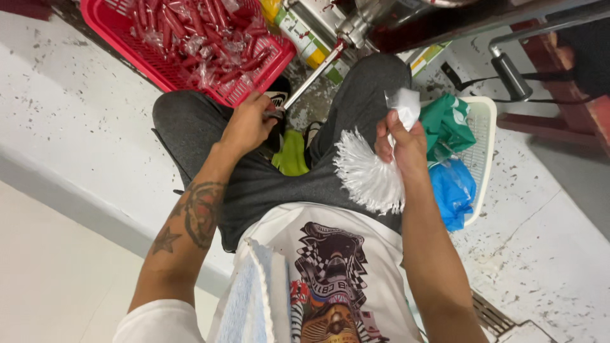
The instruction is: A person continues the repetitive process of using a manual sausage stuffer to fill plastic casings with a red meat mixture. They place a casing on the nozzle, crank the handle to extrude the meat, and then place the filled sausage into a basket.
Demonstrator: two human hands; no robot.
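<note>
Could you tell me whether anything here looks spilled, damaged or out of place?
Nothing looks spilled or broken. The right hand holds a bundle of white plastic bags and the left hand rests on a thin metal lever. The red basket of red sachets sits upright.

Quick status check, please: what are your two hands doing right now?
Left hand gripping the metal lever. Right hand holding a white bundle of plastic bags. Red basket of filled red packets ahead, nothing blocking.

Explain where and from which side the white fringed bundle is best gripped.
Grip the white bundle at its gathered top end, coming from the right, much as the right hand does. There the pieces are bunched into one narrow neck, while the lower end fans out in loose fringes that would probably slip apart.
</note>
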